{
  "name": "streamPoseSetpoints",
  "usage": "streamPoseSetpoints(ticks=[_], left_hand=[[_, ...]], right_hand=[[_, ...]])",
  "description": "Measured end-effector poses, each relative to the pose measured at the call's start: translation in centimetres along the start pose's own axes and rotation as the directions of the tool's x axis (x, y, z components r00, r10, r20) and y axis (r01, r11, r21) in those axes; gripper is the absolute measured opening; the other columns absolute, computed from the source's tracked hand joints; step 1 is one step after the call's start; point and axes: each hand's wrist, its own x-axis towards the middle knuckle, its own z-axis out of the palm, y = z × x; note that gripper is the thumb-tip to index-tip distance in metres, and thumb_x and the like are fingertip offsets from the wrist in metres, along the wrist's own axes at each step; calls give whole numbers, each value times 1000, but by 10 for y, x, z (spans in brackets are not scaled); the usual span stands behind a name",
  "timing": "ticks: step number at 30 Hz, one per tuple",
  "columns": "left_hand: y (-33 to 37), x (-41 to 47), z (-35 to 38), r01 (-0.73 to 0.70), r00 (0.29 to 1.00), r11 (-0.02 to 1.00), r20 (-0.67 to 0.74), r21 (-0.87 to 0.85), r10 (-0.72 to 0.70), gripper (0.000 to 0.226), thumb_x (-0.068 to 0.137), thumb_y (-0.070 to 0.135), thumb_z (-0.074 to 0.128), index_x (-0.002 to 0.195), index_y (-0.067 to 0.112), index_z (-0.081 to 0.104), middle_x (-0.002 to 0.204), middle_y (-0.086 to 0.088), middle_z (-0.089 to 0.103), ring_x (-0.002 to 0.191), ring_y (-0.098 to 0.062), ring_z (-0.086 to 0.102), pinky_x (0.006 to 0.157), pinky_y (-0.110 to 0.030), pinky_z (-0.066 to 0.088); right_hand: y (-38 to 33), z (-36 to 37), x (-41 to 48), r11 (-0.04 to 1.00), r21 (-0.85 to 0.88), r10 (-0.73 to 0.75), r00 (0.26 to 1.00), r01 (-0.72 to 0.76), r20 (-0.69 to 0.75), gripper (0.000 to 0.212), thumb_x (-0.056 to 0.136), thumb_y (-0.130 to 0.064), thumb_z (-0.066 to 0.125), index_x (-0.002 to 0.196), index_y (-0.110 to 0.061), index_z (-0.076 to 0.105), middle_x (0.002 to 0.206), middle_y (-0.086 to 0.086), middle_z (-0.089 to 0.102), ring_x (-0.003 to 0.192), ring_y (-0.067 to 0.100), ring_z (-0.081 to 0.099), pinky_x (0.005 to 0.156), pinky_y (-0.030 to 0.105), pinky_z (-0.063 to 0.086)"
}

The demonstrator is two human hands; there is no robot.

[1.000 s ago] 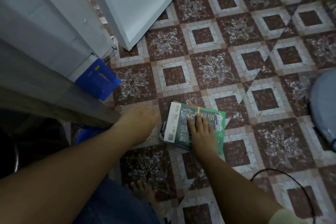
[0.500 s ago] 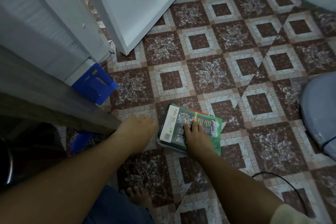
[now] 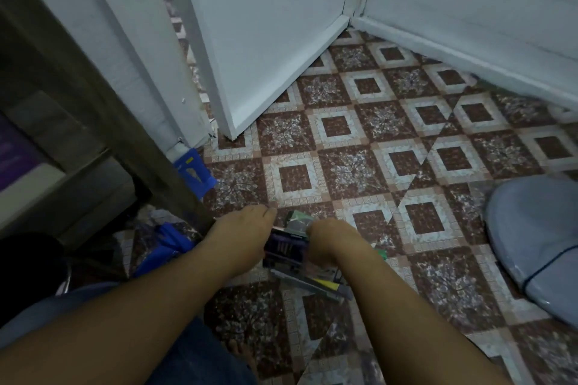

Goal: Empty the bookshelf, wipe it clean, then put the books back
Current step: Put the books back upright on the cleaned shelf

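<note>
stack of books (image 3: 286, 248) sits on the tiled floor (image 3: 369, 172) just beside the bookshelf (image 3: 93, 122), top book tilted up. right hand (image 3: 333, 244) grip: fingers curled over the stack's right edge. left hand (image 3: 240, 236) lies against the left edge; its grip cannot be determined

Near centre, a stack of books (image 3: 286, 248) sits on the patterned tile floor (image 3: 419, 259), w/ both hands on it. L hand (image 3: 240, 234) lies against its left side, fingers straight & together. R hand (image 3: 331, 241) is on the right side, fingers curled over the top book, dark purple cover. Lower books stick out toward the near side. Far: white door (image 3: 266, 40), ajar. Left: wooden shelf unit (image 3: 93, 103), blue plastic piece (image 3: 194, 172) beside it. Right edge: grey-blue round object (image 3: 538, 244).
</note>
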Motion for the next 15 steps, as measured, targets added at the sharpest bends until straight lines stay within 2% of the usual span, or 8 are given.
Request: streamPoseSetpoints(ticks=[2,4,7,11,13,15], left_hand=[[7,-14,-12,13,998,998,-56,60,-10,69,86,27,69,143,16,31,140,-4,43,126,-22,44,98,-35,43],[12,-36,-26,47,997,996,-56,70,-43,61,81,29,75,130,19,41,125,-3,53,113,-23,53,86,-37,47],[10,-73,-52,97,995,995,-22,18,-96,45,76,40,78,109,24,53,103,-2,60,91,-24,60,72,-37,50],[-13,-135,-86,103,990,991,-83,-86,-110,28,74,44,76,89,26,59,85,4,58,79,-17,58,69,-33,51],[-26,-172,-94,133,979,975,-132,-175,-157,21,79,41,72,87,28,57,84,8,57,79,-11,57,68,-31,50],[-39,-203,-95,169,962,962,-175,-213,-208,19,85,40,68,96,28,58,90,9,59,82,-7,56,73,-28,50]], right_hand=[[-16,-18,-25,998,-16,-56,996,57,62,30,91,-20,59,117,-8,61,106,10,64,86,26,59,76,37,53],[-34,-38,-55,995,-19,-97,990,99,102,27,93,-20,56,115,-6,59,96,8,61,75,23,54,66,34,48],[-61,-63,-97,992,-62,-107,989,114,103,16,91,-21,54,97,-11,64,75,4,54,60,20,48,54,30,44],[-98,-90,-138,975,-122,-182,982,186,44,23,87,-21,53,102,-10,67,79,6,59,61,22,50,54,30,42],[-121,-102,-154,957,-189,-223,975,219,0,22,86,-17,57,105,-10,66,86,6,61,68,20,55,58,29,46],[-146,-109,-166,942,-259,-237,969,214,-63,33,83,-16,67,115,-14,62,105,6,63,92,22,61,79,36,53]])
